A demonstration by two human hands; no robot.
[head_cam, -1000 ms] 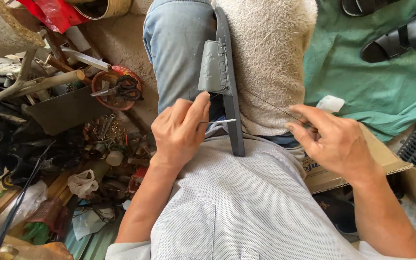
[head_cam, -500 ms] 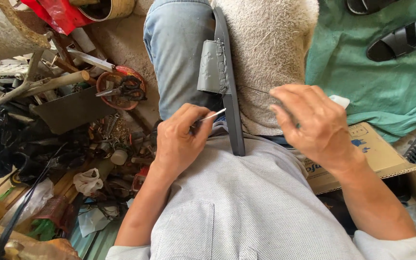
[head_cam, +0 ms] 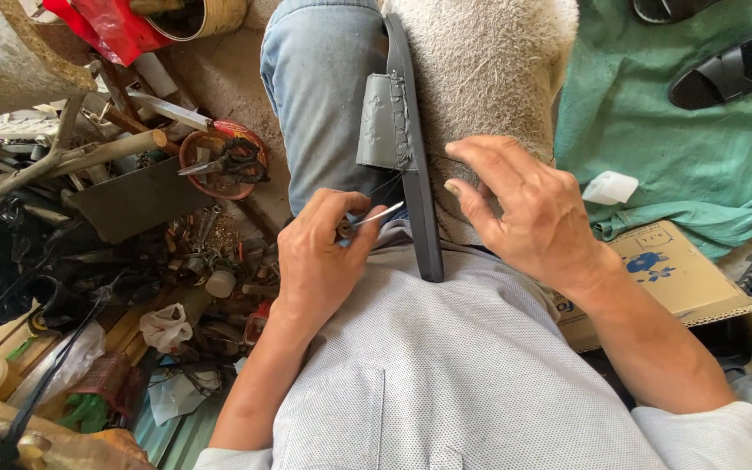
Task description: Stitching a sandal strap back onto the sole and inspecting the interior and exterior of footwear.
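A dark grey sandal (head_cam: 418, 174) stands on edge along the person's lap, sole outward, its grey strap (head_cam: 383, 122) with a stitched seam facing the jeans, wedged between the denim leg and a beige fleecy cloth (head_cam: 489, 70). The left hand (head_cam: 324, 261) is closed around a thin metal awl (head_cam: 374, 216), tip aimed at the sole's edge. The right hand (head_cam: 533, 213) rests on the cloth just beside the sandal, fingers loosely spread, gripping nothing.
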